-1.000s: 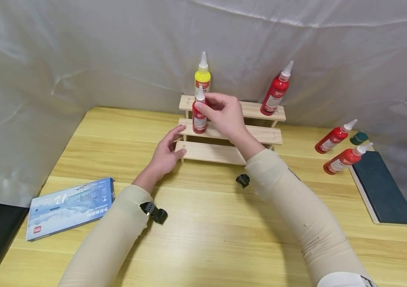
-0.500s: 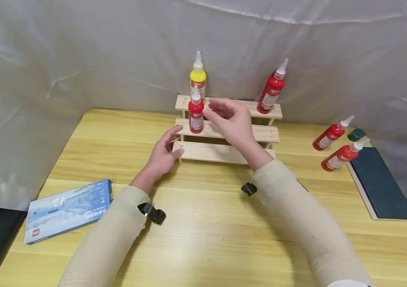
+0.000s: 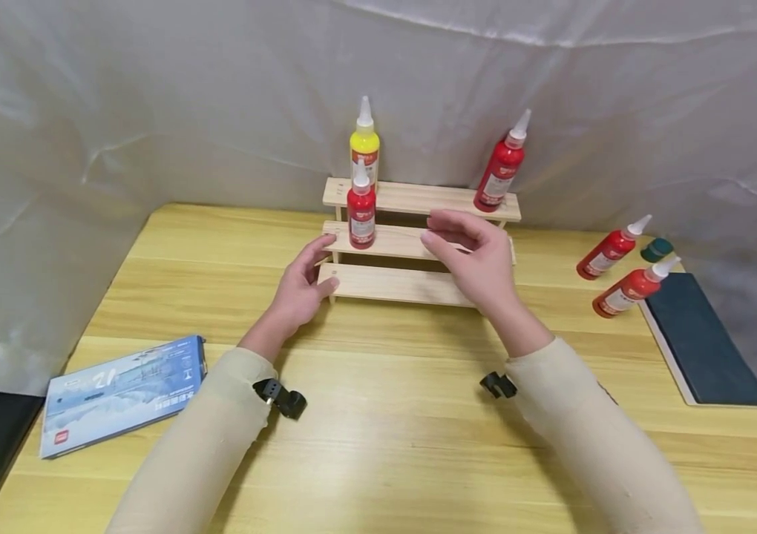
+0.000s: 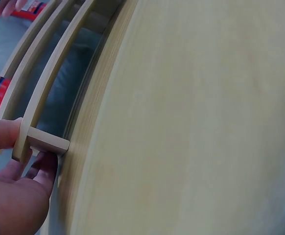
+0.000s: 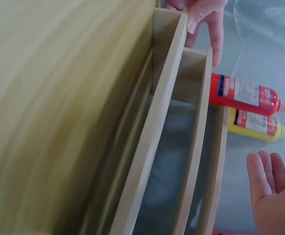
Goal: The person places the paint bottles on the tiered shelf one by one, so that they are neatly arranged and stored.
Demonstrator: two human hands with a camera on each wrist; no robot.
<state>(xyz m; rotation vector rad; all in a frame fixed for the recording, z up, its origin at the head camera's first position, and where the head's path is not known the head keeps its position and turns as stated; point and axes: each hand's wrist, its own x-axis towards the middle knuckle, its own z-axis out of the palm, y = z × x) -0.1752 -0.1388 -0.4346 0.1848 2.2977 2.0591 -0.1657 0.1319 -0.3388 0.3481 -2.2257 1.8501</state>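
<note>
A three-tier wooden rack [image 3: 398, 282] stands at the table's back. My left hand [image 3: 300, 291] grips its left end; in the left wrist view the thumb lies against the lowest step with fingers curled behind the end. On the middle step's left end, a red squeeze bottle [image 3: 361, 216] with a white pointed nozzle stands upright. Behind it, on the top step, is a yellow squeeze bottle [image 3: 364, 144]. Another red squeeze bottle [image 3: 501, 174] occupies the top step's right end. My right hand [image 3: 485, 267] hovers over the rack's right half, fingers loosely bent, holding nothing.
Two more red bottles [image 3: 607, 254] stand on the table to the right, near a dark green round cap or jar [image 3: 656, 250]. A dark green book [image 3: 709, 341] lies beside them. At left lies a flat blue box [image 3: 123, 393]. A grey cloth [image 3: 251, 89] hangs behind.
My right hand has let go of the red bottle on the middle step and moved right, away from it. My left hand stays at the rack's left end.
</note>
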